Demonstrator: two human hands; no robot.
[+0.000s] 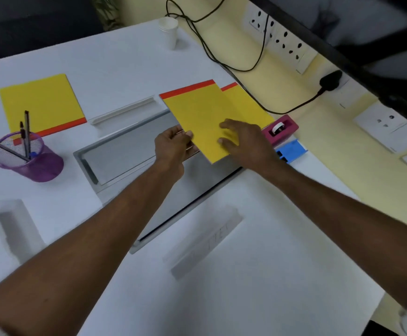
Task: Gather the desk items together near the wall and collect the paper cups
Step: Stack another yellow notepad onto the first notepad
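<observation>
White desk (246,275) lay nearest me, with my two bare forearms reaching across it. Just beyond, a grey metal hatch (129,146) sat sunk in the desktop, and my hands met over its far end.

My left hand (173,146) pinched the near left edge of a yellow folder (197,112), fingers curled round it. My right hand (243,139) lay on the cover with fingers spread wide, gripping nothing.

That folder overlapped a second yellow folder (248,103) at two o'clock, which was mostly covered; only its right part and a bit of red strip showed. A third yellow folder (42,103) lay flat, well apart at ten o'clock. That made three in all, each with a red strip.

At three o'clock, just beside my right hand, stood a pink tape dispenser (280,129). Nearer me was a blue item (292,150), partly hidden by my wrist; I couldn't tell what it was. At nine o'clock a purple mesh pot (28,156) held three pens, one cut off by the frame edge.

Farthest, at twelve o'clock near the wall, the paper cups (169,30) stood in one stack, too blurred to count. A black cable (294,107) ran to a plug (330,80) in the wall.
</observation>
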